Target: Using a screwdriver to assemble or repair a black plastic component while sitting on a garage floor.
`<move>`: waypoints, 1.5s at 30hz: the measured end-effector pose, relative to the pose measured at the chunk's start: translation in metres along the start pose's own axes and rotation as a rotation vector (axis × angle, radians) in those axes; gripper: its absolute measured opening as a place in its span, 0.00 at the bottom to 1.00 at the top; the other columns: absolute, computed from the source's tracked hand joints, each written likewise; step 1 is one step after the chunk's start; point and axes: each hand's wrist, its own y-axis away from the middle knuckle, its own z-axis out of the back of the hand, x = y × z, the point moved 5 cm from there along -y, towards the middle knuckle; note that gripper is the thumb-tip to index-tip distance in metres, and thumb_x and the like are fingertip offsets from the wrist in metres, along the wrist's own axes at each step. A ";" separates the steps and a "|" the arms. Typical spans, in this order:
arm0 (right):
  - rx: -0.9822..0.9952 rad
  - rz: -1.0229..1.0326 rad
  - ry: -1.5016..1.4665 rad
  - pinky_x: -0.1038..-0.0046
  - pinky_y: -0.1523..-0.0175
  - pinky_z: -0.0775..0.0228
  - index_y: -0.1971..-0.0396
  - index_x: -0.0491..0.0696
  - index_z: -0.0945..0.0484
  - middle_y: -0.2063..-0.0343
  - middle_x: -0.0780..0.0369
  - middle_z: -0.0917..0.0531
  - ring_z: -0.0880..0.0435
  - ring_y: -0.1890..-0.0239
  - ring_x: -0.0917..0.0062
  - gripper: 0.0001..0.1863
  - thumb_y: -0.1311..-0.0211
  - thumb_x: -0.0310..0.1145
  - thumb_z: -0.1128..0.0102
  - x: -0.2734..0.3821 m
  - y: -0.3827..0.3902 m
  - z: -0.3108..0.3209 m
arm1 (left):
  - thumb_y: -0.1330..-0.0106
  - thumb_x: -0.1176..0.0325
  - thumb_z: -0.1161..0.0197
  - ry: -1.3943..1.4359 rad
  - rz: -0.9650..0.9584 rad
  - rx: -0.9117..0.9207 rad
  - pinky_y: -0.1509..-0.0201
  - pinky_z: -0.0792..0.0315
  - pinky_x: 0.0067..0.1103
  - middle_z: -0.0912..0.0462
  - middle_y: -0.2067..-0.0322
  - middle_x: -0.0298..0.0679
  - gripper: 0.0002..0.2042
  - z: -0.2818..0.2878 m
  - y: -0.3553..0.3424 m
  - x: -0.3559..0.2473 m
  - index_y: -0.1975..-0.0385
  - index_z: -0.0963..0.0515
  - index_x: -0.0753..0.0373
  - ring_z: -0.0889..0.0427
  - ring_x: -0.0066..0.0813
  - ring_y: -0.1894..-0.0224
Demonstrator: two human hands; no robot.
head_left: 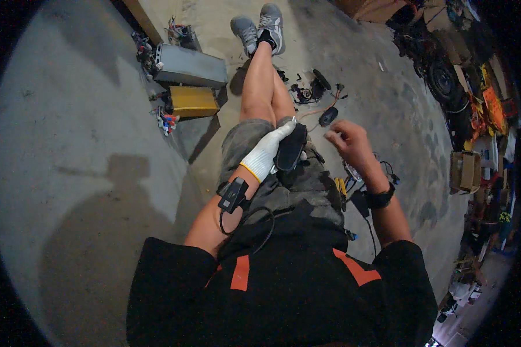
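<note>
Gloved left hand (pixel 265 150) gripping a black oblong casing (pixel 292 148), bare right hand (pixel 351 140) curled just right of it, any grip unclear, yellow case (pixel 194 101) and grey case (pixel 192 66), wires (pixel 168 122) at their ends, beyond the left hand, cardboard box (pixel 466 173) far right of the right hand, contents unclear

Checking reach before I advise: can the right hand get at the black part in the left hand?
Probably yes: the right hand is near, nothing visible lies between, and the left hand leaves much of the black part uncovered.
</note>
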 end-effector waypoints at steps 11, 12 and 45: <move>-0.246 0.517 -0.679 0.31 0.40 0.34 0.85 0.48 0.29 0.88 0.66 0.29 0.31 0.84 0.83 0.19 0.32 0.33 0.40 0.132 0.024 0.147 | 0.24 0.48 0.47 0.099 0.025 0.082 0.72 0.16 0.34 0.13 0.59 0.49 0.22 0.012 -0.006 0.002 0.46 0.23 0.61 0.11 0.42 0.68; -0.130 0.673 -0.731 0.29 0.40 0.35 0.85 0.49 0.29 0.88 0.67 0.28 0.31 0.85 0.83 0.18 0.33 0.34 0.39 0.147 0.029 0.157 | 0.23 0.48 0.49 0.082 0.039 0.100 0.73 0.16 0.33 0.13 0.58 0.49 0.22 0.010 -0.009 0.001 0.46 0.24 0.61 0.12 0.40 0.68; 0.282 0.983 -0.742 0.53 0.50 0.30 0.81 0.53 0.27 0.88 0.69 0.29 0.28 0.86 0.79 0.18 0.30 0.42 0.45 0.225 0.054 0.177 | 0.22 0.49 0.51 0.057 -0.033 0.087 0.76 0.15 0.30 0.14 0.54 0.53 0.22 -0.001 -0.004 -0.005 0.45 0.24 0.61 0.11 0.38 0.69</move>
